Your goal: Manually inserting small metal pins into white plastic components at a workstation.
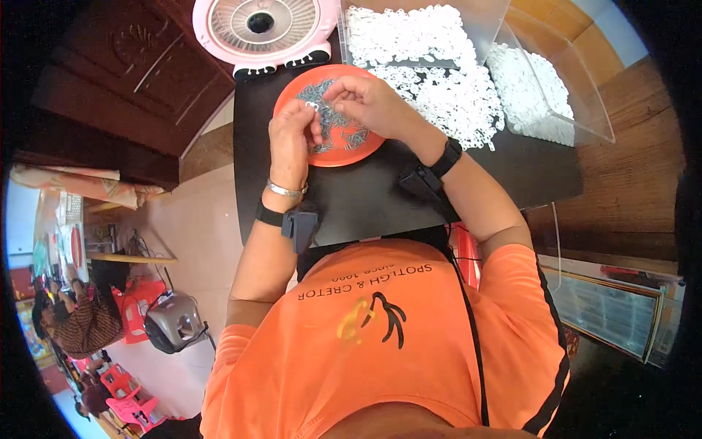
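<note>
Over the orange plate (338, 156), my left hand (289, 143) pinches a small white plastic piece with holes (312, 105) between thumb and fingertips. Close beside it on the right, my right hand (379, 108) has its thumb and fingers drawn together. Whatever those fingertips hold, if anything, is too small to make out. Many small grey metal screws or nails (356, 138) lie loose on the plate under both hands. A spread of similar white pieces (464, 110) covers the black tabletop right of my right hand.
The black table (351, 205) also carries a pink fan (322, 22) behind the plate. At the back right, a clear plastic bin (504, 29) and a second clear container (592, 121) hold more white pieces. Other people (88, 322) and red chairs are far left.
</note>
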Demonstrator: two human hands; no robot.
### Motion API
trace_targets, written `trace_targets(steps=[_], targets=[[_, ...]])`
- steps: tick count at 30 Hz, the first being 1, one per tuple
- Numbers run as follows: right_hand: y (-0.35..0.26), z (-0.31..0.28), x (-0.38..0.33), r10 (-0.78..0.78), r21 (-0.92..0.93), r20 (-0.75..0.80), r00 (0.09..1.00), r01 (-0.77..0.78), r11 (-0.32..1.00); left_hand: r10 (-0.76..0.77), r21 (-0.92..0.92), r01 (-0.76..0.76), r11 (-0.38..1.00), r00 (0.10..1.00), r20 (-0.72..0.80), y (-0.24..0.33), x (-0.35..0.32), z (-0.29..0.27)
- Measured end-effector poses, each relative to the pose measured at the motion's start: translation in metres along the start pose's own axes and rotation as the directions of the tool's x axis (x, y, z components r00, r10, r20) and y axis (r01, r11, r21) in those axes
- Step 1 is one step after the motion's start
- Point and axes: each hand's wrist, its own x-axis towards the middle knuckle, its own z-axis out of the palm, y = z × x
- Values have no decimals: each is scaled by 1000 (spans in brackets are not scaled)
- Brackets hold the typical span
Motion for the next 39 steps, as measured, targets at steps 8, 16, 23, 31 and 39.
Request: trace_targets(steps=[8, 16, 23, 31, 39], targets=[[-16, -9, -2, -144, -20, -14, 989, 144, 989, -21, 221, -3, 975, 994, 105, -4, -3, 6], [-22, -12, -5, -161, -97, -5, 987, 160, 982, -25, 254, -7, 967, 992, 122, -5, -3, 5], [-21, -14, -6, -151, -83, 10, 989, 151, 985, 6, 294, -50, 955, 989, 151, -4, -4, 6], [-24, -14, -6, -166, -119, 29, 986, 169, 978, 24, 305, -71, 950, 987, 156, -6, -3, 5], [-9, -13, -2, -184, -61, -18, 983, 183, 981, -17, 297, -26, 955, 990, 139, -4, -3, 5]])
